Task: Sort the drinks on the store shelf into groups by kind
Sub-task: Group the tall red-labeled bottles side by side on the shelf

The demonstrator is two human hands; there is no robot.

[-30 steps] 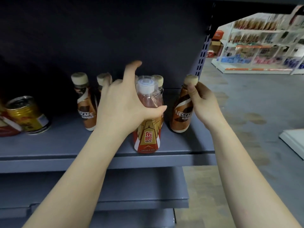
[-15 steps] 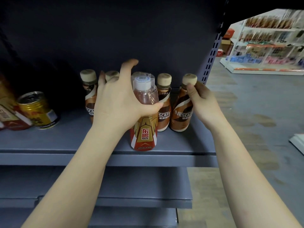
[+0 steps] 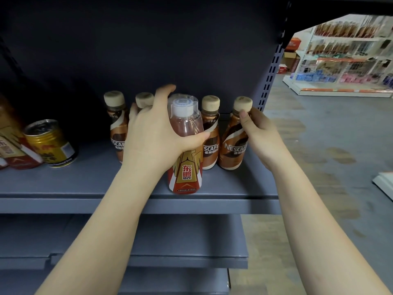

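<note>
**Two hands, two kinds — the odd bottle is coming out**

Four coffee bottles (image 3: pixel 209 133) stand in a row near the shelf's (image 3: pixel 85 184) right end. The left hand (image 3: pixel 155 133) curls round the energy bottle (image 3: pixel 184 150), which stands just in front of that row, close to the shelf lip. The right hand (image 3: pixel 258 133) grips the rightmost coffee bottle (image 3: pixel 234 141) at its neck. Likely next — carry the energy bottle left toward the can (image 3: pixel 51 143), where bare shelf lies open between; the lip is close, so lift rather than slide.
</note>
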